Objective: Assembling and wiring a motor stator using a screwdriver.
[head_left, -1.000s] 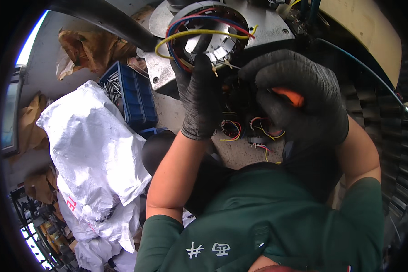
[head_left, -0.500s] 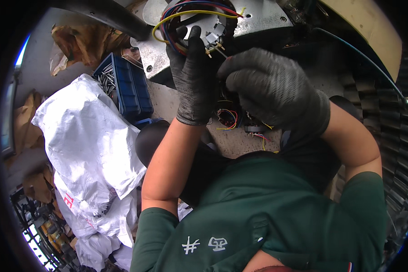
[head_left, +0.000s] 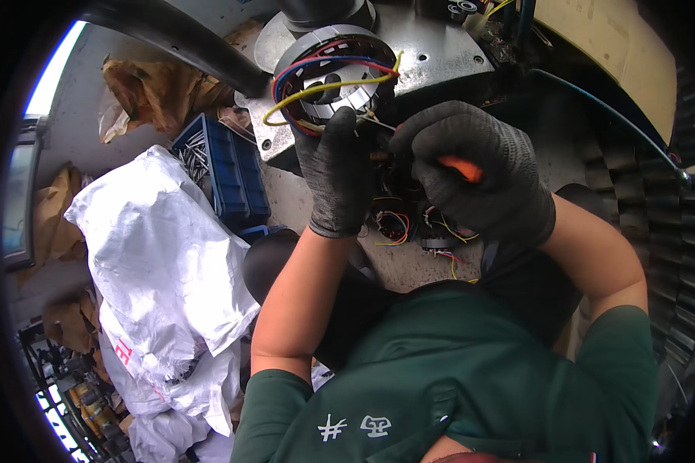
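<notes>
My left hand (head_left: 334, 177), in a dark grey knit glove, holds a ring-shaped motor stator (head_left: 340, 32) up in front of the metal plate. Its fingers reach into the ring and the thumb presses the near rim. Red, blue and yellow lead wires (head_left: 301, 94) loop across the stator. Just right of it my right hand (head_left: 490, 147), gloved alike, is closed around a tool with an orange handle (head_left: 462, 167), seemingly a screwdriver. A thin metal shaft extends from its fingers to the stator's near right edge; whether the tip touches is too small to tell.
Behind the stator lies a metal machine plate (head_left: 440, 62) with a dark bar (head_left: 185, 38) at left. A blue bin (head_left: 235, 166) of metal pins stands beside a white woven sack (head_left: 158, 224). More wired stators (head_left: 439, 244) sit below my hands. Stacked metal parts (head_left: 633, 224) line the right.
The stator has tilted and turned in my left hand, so its terminals show less. My right hand has rolled, bringing the orange handle into sight. The whole view has shifted slightly.
</notes>
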A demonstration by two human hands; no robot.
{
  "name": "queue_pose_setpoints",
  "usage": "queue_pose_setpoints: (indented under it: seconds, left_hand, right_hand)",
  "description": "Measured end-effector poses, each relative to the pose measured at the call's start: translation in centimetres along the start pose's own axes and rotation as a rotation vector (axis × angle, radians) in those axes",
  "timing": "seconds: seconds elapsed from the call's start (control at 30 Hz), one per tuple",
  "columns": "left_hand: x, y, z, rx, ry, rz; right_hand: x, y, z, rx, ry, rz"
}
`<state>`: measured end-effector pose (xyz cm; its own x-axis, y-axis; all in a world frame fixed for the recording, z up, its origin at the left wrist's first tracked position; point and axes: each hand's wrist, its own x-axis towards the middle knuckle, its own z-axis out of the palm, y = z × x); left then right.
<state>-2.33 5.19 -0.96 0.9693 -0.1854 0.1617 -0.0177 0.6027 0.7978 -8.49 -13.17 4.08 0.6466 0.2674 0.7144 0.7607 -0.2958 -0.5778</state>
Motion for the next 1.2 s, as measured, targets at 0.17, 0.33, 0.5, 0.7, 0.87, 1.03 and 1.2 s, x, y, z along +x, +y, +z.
queue_pose_setpoints:
  seconds: [0.17,0.33,0.5,0.7,0.87,1.03,1.2]
  left_hand:
    - [-0.4,-0.1,1.0,-0.119,0.144,-0.047]
    - [0.0,-0.4,0.1,-0.057,0.1,-0.029]
    - [-0.4,-0.8,0.4,-0.148,0.082,-0.018]
    - [-0.6,-0.7,0.3,-0.122,0.099,-0.019]
    - [-0.5,-1.0,0.2,-0.061,0.139,0.001]
    - [-0.9,-2.0,0.6,0.083,0.164,0.046]
    - [-0.4,-1.5,0.6,0.118,0.131,0.055]
  right_hand:
    - [0.1,-0.2,-0.6,-0.013,-0.01,0.018]
    - [0.4,-0.6,0.2,-0.072,-0.034,-0.034]
    - [-0.3,0.5,0.7,0.163,0.139,0.15]
    - [0.2,0.3,0.2,0.506,0.247,0.527]
    - [-0.2,1.9,1.3,0.307,0.248,0.261]
    - [0.4,2.3,2.5,-0.226,-0.075,-0.18]
    - [0.2,1.0,1.5,-0.287,-0.165,-0.121]
